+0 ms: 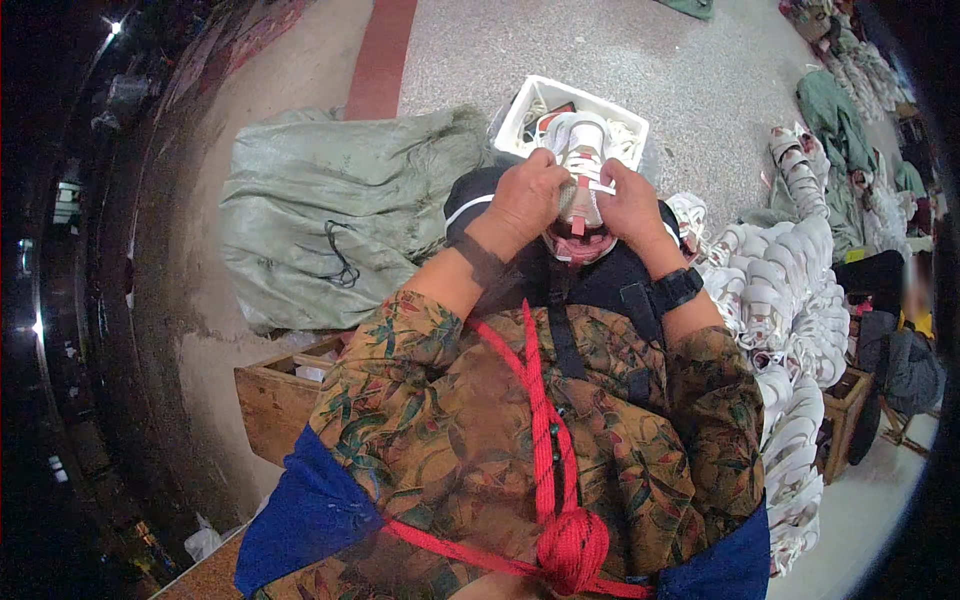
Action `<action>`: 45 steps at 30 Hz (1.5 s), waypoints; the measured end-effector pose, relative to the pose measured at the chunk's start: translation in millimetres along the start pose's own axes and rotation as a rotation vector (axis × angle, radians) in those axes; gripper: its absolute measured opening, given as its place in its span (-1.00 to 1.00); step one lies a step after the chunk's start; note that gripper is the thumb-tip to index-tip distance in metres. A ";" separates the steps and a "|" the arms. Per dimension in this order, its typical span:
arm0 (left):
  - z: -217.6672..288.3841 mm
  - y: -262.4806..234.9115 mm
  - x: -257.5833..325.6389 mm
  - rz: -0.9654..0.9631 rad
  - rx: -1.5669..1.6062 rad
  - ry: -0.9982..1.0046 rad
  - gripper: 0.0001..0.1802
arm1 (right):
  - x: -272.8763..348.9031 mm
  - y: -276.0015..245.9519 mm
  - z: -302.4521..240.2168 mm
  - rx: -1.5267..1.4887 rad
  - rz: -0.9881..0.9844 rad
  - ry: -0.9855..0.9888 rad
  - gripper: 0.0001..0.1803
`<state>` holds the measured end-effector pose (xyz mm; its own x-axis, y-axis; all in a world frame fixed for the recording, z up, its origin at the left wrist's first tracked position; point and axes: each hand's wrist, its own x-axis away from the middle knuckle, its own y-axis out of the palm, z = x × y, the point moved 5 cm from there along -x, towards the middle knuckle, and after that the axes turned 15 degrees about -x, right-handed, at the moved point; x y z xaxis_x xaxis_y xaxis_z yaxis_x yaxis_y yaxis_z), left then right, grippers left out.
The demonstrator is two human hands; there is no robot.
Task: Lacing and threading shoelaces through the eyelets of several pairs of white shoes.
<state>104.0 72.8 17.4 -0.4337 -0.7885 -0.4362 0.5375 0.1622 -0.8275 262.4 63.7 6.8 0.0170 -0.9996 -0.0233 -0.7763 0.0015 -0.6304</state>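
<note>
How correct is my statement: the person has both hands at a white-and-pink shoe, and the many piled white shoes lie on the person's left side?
One part is wrong: in the head view, the piled white shoes lie on the person's right side. The left hand and right hand are indeed at the white-and-pink shoe.

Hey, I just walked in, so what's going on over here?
A person is working on a white-and-pink sneaker, its toe pointing away from them. The left hand and right hand are on either side, fingers pinched at its white laces. Just beyond sits a white bin holding more laces, and many white sneakers are lined up to the right.
</note>
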 end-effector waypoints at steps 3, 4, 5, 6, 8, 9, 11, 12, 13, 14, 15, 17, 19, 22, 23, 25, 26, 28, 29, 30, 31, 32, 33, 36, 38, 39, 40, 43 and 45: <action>1.4 1.1 1.7 -0.016 -0.062 -0.024 -0.87 | 1.5 -2.2 -3.4 -0.031 0.004 -0.020 -0.80; 2.4 0.9 0.6 -0.026 -0.069 -0.037 -0.88 | 1.6 -2.1 -2.8 -0.035 0.007 -0.018 -0.80; 3.2 0.4 -0.5 -0.037 -0.076 -0.049 -0.88 | 1.5 -2.5 -2.2 -0.040 0.009 -0.016 -0.80; 1.4 0.1 -0.2 -0.035 -0.078 -0.051 -0.88 | 0.9 -3.2 -4.7 -0.041 0.008 -0.019 -0.80; 3.6 -0.1 -0.7 -0.044 -0.091 0.089 -0.88 | -0.6 -2.2 -7.5 0.016 -0.048 0.019 -0.79; 2.7 1.5 -1.1 -0.045 -0.091 0.091 -0.88 | -0.3 -2.0 -6.2 0.016 -0.046 0.020 -0.79; 0.1 4.6 -2.2 -0.039 -0.098 0.076 -0.89 | 0.1 -3.5 -6.2 -0.047 0.013 -0.043 -0.80; 0.5 3.6 -4.7 -0.039 -0.099 0.075 -0.89 | -0.6 -3.9 -6.6 -0.048 0.012 -0.043 -0.80; 0.6 5.0 -7.5 -0.082 -0.107 0.071 -0.91 | -1.9 -3.3 -5.8 -0.027 -0.015 -0.018 -0.80; 1.0 6.6 -10.1 -0.125 -0.114 0.067 -0.92 | -3.5 -2.3 -4.9 -0.006 -0.042 0.007 -0.79; 3.1 5.5 -13.9 -0.125 -0.113 0.068 -0.92 | -6.5 -2.5 -3.9 -0.006 -0.041 0.007 -0.79; 8.4 8.1 -20.4 -0.201 -0.263 0.082 -0.90 | -13.7 0.3 0.6 0.054 -0.111 0.053 -0.81; 11.9 9.5 -23.1 -0.203 -0.293 0.079 -0.90 | -17.9 -3.3 -7.1 0.126 -0.095 -0.038 -0.83; 13.6 10.6 -20.2 -0.147 -0.314 0.067 -0.89 | -14.8 -2.0 -15.0 0.352 -0.159 -0.222 -0.87; 13.3 9.0 -18.6 -0.088 -0.307 0.057 -0.89 | -10.5 1.9 -16.2 0.506 -0.240 -0.316 -0.87; 10.3 8.5 -15.8 -0.049 -0.239 0.111 -0.89 | 3.5 -3.9 -9.1 0.497 -0.282 -0.405 -0.84; 9.8 6.8 -14.6 -0.012 -0.171 0.171 -0.90 | 10.2 -5.0 -6.3 0.486 -0.320 -0.490 -0.81; 11.1 0.2 -11.6 -0.030 -0.156 0.225 -0.91 | 18.0 -6.4 -1.0 0.422 -0.276 -0.615 -0.78; 13.6 -2.6 -9.7 -0.046 -0.143 0.276 -0.93 | 22.6 -7.5 -1.6 0.356 -0.234 -0.743 -0.74; 12.1 -3.2 -6.8 -0.048 -0.143 0.278 -0.93 | 22.8 -7.0 -1.7 0.355 -0.232 -0.741 -0.74; 10.8 -1.3 -3.8 -0.092 -0.156 0.284 -0.94 | 22.3 -6.0 -1.5 0.341 -0.237 -0.728 -0.74; 10.2 1.1 -1.3 -0.136 -0.169 0.290 -0.95 | 22.1 -5.4 -1.5 0.328 -0.243 -0.715 -0.73; 10.6 0.6 -0.4 -0.135 -0.170 0.290 -0.95 | 22.2 -6.1 -2.9 0.328 -0.243 -0.716 -0.73; 8.9 2.1 2.1 -0.207 -0.161 0.229 -0.90 | 21.0 -3.5 3.0 0.322 -0.351 -0.562 -0.71; 4.9 -2.4 2.7 -0.172 0.059 0.121 -0.83 | 21.8 -5.1 3.8 0.191 -0.262 -0.556 -0.72; 3.2 0.0 4.5 -0.170 0.058 0.119 -0.83 | 22.9 -3.3 -0.4 0.190 -0.264 -0.558 -0.72; -3.5 1.3 5.1 -0.132 0.106 0.011 -0.81 | 20.6 -4.0 -0.4 0.169 -0.222 -0.443 -0.72; -8.3 -0.6 -4.5 -0.203 0.136 -0.154 -0.77 | 15.3 -6.7 0.3 0.082 -0.116 -0.379 -0.75; -9.2 1.0 -11.9 -0.310 0.116 -0.213 -0.74 | 6.9 -8.8 -3.9 0.016 -0.054 -0.434 -0.79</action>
<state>103.0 87.8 18.5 -0.4349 -0.8971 -0.0782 0.4880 -0.1618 -0.8577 266.8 56.7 15.2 0.3230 -0.8935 -0.3119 -0.7573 -0.0464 -0.6514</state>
